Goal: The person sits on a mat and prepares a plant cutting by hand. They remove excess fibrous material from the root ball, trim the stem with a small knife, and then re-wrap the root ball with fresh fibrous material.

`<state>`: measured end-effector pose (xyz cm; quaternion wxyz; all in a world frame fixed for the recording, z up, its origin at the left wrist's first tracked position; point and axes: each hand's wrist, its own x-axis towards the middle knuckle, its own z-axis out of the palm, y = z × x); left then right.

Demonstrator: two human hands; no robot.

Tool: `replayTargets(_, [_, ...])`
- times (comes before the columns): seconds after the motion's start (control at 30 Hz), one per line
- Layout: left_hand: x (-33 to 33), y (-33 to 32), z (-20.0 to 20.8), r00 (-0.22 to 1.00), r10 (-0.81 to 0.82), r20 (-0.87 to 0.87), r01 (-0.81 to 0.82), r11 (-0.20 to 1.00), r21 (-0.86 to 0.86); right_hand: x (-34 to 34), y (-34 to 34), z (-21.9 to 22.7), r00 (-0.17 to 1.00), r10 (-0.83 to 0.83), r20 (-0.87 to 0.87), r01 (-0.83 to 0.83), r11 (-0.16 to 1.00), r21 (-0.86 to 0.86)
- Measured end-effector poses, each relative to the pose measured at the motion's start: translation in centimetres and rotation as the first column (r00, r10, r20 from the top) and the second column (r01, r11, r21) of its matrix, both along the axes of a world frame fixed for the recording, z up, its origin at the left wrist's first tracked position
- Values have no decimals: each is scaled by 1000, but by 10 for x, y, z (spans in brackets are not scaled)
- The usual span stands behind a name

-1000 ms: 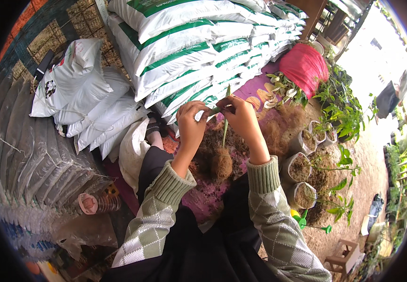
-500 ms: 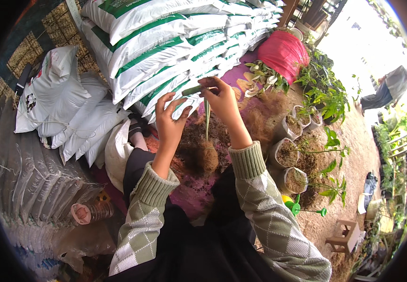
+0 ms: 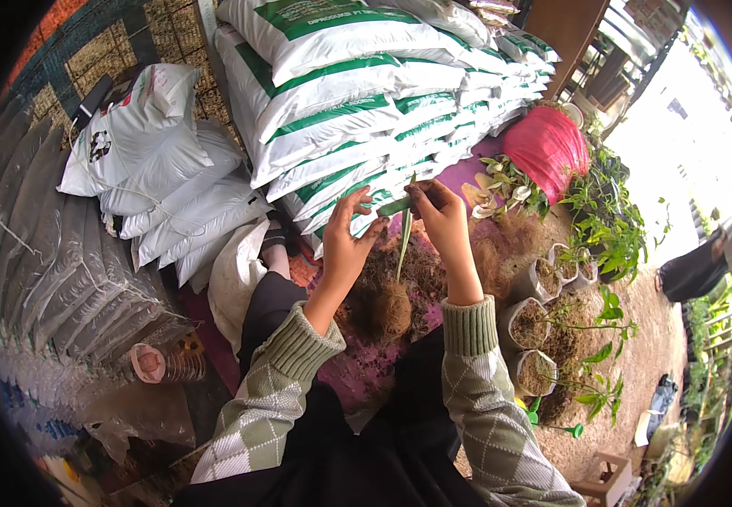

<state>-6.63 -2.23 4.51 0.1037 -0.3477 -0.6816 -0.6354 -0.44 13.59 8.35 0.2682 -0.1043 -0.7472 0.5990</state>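
A seedling with a brown, fibrous round root ball (image 3: 391,311) stands in front of me, and its long narrow leaf (image 3: 405,241) rises between my hands. My right hand (image 3: 442,221) is closed, thumb and fingers pinching a short dark green strip (image 3: 395,206) at the leaf's upper part; whether the strip is leaf or tape I cannot tell. Left of it, my left hand (image 3: 347,252) has its fingers spread and curved, with nothing visible in them. Its fingertips are close to the strip's left end, seemingly apart from it. Dark loose soil (image 3: 357,296) surrounds the root ball.
White-and-green sacks (image 3: 332,110) are stacked ahead, with more white sacks (image 3: 163,186) at left. Potted seedlings in white bags (image 3: 525,325) line the right side. Beyond them are a red sack (image 3: 547,152), a small brown stool (image 3: 606,477) and another person (image 3: 704,262). A clear plastic bottle (image 3: 167,363) lies at left.
The view has shifted, so the surroundings appear farther right and lower. My left fingers now sit a little farther from the green strip, which my right hand still pinches. The other person has moved.
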Motion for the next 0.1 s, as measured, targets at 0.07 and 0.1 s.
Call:
replayTargets(0.07, [3,-2,3,999,-41,-5,41,999,-15,0,-3,2,998,-24,51,23,999,37])
replayTargets(0.1, [4,-4,4,997,-74,0,74,997,-31,1,-4,3,996,-39,79,36,998,46])
